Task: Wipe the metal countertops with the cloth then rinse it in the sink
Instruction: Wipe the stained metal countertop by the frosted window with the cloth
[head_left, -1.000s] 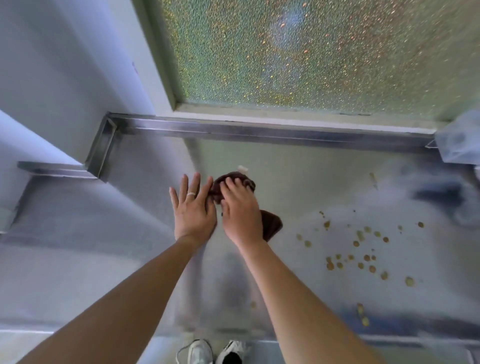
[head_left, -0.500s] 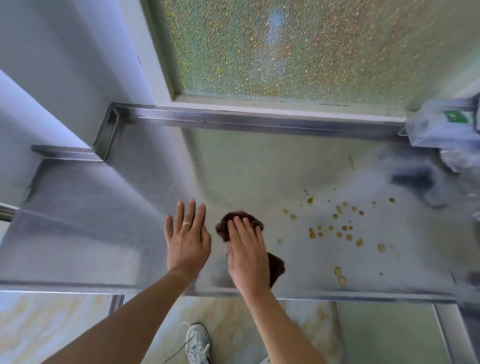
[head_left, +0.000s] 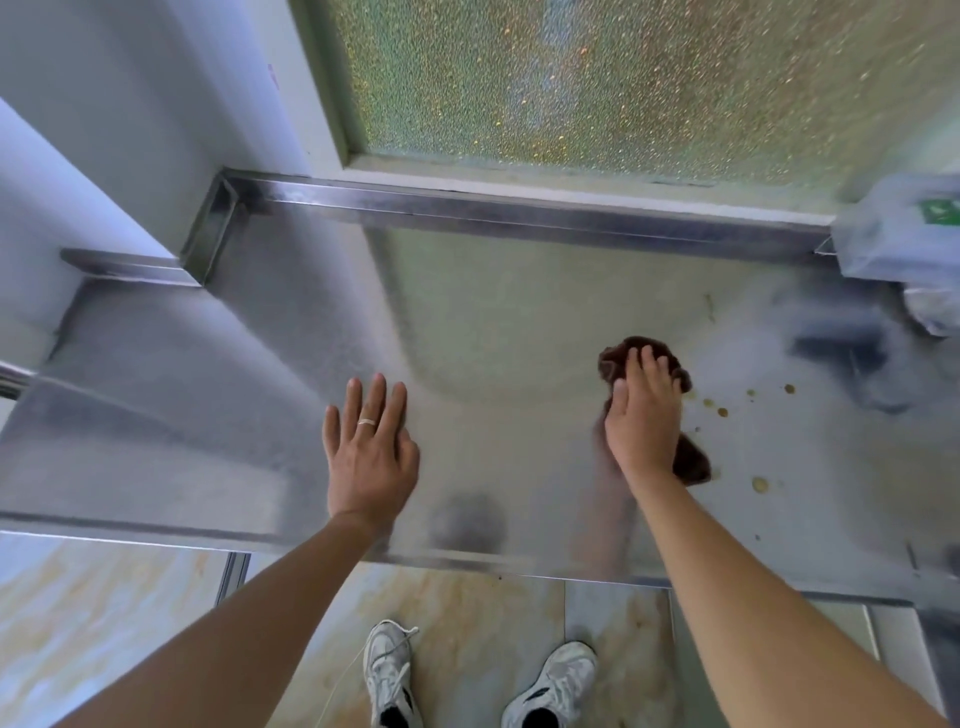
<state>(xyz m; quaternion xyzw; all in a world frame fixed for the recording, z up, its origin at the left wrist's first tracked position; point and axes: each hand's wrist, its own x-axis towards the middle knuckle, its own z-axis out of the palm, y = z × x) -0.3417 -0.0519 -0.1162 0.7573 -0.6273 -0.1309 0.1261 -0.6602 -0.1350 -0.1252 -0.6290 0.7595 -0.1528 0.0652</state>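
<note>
Wipe step: your flat right hand (head_left: 644, 415) presses the brown cloth (head_left: 691, 460); sweep toward the brown drips (head_left: 722, 412) beside it, left hand (head_left: 371, 457) flat, bracing.

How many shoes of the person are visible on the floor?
2. One white sneaker with black trim stands on the marbled floor below the left forearm; the other white sneaker is to its right, below the metal countertop's front edge. None seems hidden.
</note>
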